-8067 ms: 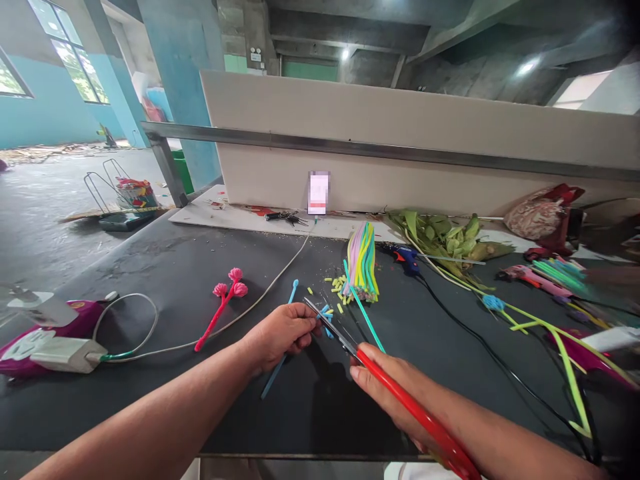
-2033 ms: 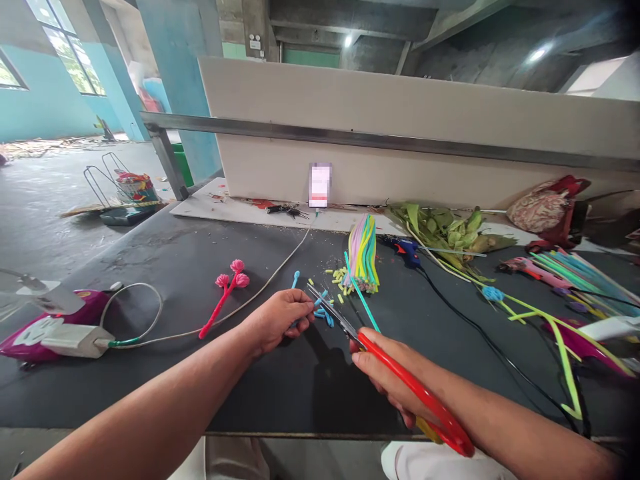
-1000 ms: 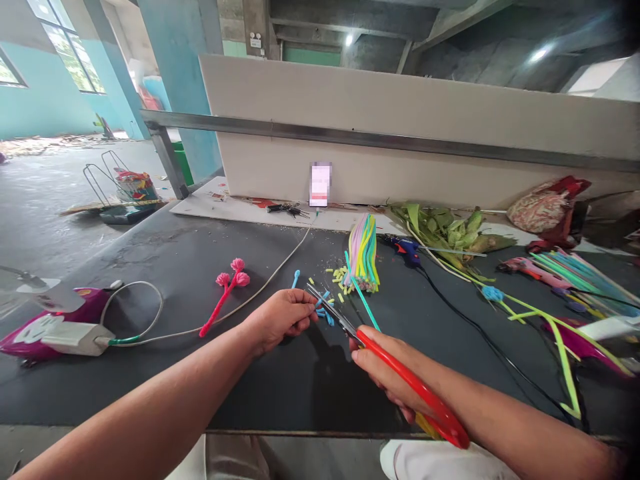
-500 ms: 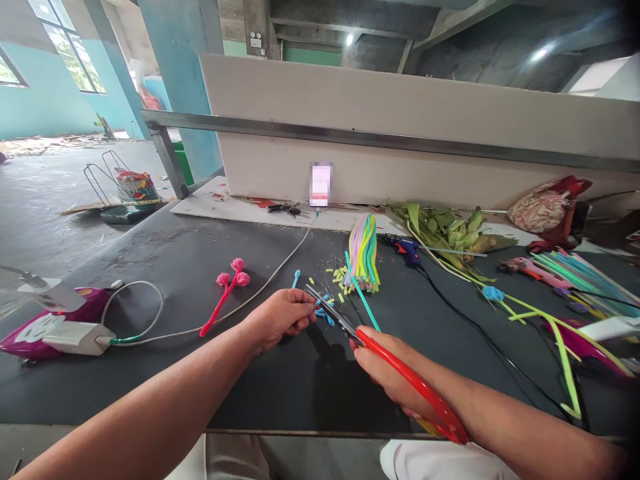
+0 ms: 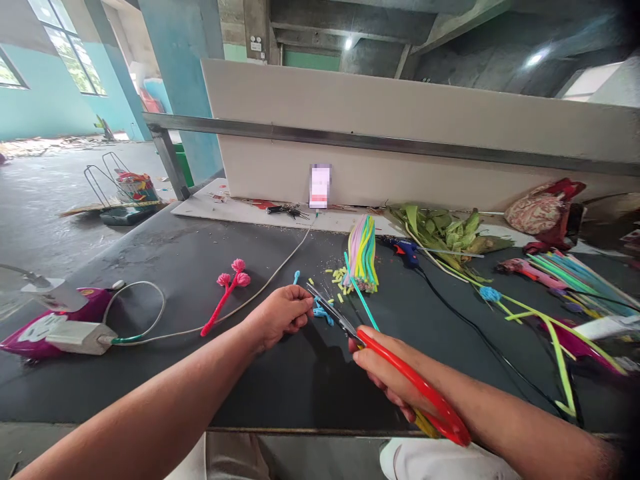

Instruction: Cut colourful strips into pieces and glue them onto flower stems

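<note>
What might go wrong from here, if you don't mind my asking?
The scissors in the right hand have their blades right beside the fingertips of the left hand, so a slip might nick them. The blue pieces lie close to the yellow pieces and could get mixed. The left forearm might snag the nearby cable, tugging the phone.

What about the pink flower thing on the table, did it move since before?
No. The pink flower lies in the same spot, judged against the left corner of the flat white board behind it.
</note>
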Motion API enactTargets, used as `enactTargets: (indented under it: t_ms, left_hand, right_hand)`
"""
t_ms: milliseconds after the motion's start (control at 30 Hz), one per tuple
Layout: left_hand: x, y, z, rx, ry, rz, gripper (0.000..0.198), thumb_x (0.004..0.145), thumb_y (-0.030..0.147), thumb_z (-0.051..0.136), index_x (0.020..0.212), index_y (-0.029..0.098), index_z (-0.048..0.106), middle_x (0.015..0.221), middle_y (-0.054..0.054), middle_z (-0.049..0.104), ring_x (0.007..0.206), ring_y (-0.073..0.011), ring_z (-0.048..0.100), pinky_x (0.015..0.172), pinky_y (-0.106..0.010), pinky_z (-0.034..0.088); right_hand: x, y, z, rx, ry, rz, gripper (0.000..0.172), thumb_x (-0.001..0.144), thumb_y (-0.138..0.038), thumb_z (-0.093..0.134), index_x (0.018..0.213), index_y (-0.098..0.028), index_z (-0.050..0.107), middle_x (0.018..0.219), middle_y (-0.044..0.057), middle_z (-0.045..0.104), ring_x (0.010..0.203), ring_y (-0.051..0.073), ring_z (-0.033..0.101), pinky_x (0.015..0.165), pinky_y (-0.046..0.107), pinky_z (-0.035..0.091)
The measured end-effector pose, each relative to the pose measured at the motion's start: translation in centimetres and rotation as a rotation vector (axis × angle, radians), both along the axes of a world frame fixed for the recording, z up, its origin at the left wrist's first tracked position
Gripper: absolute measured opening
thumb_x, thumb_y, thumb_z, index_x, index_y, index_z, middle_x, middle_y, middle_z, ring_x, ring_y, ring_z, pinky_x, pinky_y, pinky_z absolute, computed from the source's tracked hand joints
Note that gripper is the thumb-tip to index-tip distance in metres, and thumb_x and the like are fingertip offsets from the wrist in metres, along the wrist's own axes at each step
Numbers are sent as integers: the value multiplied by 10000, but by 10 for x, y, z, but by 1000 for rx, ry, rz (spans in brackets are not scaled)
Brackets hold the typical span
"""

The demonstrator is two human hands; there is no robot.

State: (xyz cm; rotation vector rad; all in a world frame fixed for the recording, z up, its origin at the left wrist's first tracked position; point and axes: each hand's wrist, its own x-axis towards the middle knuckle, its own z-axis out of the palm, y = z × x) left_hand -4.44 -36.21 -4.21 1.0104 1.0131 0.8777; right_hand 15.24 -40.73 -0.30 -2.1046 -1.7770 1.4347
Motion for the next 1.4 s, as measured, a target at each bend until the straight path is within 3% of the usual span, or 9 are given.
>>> enactTargets:
  t_ms: [233, 533, 800, 1033, 1400]
  left_hand:
    - [0, 0, -2, 16, 8, -17, 141, 769, 270, 562, 767, 140, 505, 623, 21, 503, 414, -11, 324, 349, -135, 158]
    - [-3, 0, 2, -46, 104, -59, 119, 756, 259, 555, 734, 149, 514, 561, 34, 494, 388, -20, 333, 334, -137, 165]
    - [0, -1, 4, -39, 106, -11, 62, 744, 184, 525, 705, 154, 487, 552, 37, 489, 373, -16, 316, 330, -144, 150]
    - [1, -1, 1, -41, 65, -10, 86, 739, 186, 534, 815, 146, 525, 558, 41, 483, 376, -17, 323, 324, -132, 140]
    - [1, -1, 1, -26, 79, -8, 86, 722, 210, 550, 783, 150, 540, 546, 45, 483, 362, -16, 311, 314, -135, 143]
  right_hand:
    - [-1, 2, 2, -58, 15, 41, 204, 822, -342, 422, 1006, -274, 482, 513, -89, 387, 279, 41, 372, 283, 128, 328]
    - [3, 3, 0, -64, 94, -58, 197, 832, -358, 421, 988, -261, 490, 513, -86, 430, 274, 46, 391, 287, 132, 310]
    - [6, 3, 0, -70, 75, 29, 244, 820, -353, 469, 1053, -279, 481, 525, -86, 440, 283, 47, 409, 299, 135, 307]
    - [3, 3, 2, -57, 12, 22, 212, 808, -331, 483, 1010, -273, 506, 487, -91, 410, 291, 50, 404, 313, 129, 292]
    - [-2, 3, 4, -42, -41, 37, 230, 798, -315, 441, 1016, -293, 510, 503, -78, 413, 317, 71, 426, 309, 141, 304]
